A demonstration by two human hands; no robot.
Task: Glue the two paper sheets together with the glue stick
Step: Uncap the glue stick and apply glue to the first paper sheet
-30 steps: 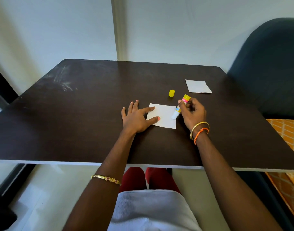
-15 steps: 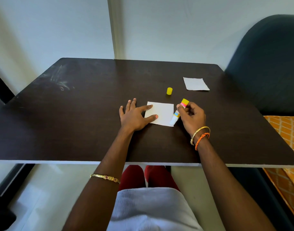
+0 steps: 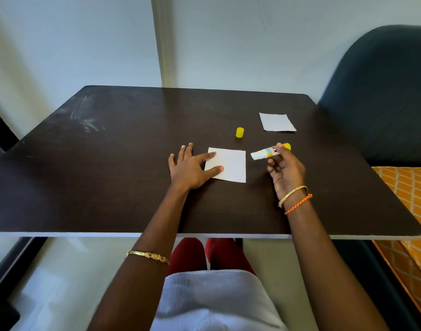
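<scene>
A white paper square (image 3: 231, 164) lies flat near the middle of the dark table (image 3: 109, 175). My left hand (image 3: 189, 167) presses its left edge down with spread, straight fingers. My right hand (image 3: 284, 172) is lifted just right of that sheet and pinches the uncapped glue stick (image 3: 268, 152), which lies nearly level with its white tip pointing left, off the paper. A second white sheet (image 3: 277, 122) rests farther back on the right. The yellow cap (image 3: 239, 132) stands on the table between the two sheets.
A dark blue padded chair (image 3: 383, 96) stands close at the table's right side. An orange patterned cloth (image 3: 407, 187) lies below the table's right edge. A white wall runs behind the table.
My right hand has lifted the glue stick off the paper's right edge and swung it to the right, turning it nearly level. My left hand stays on the sheet.
</scene>
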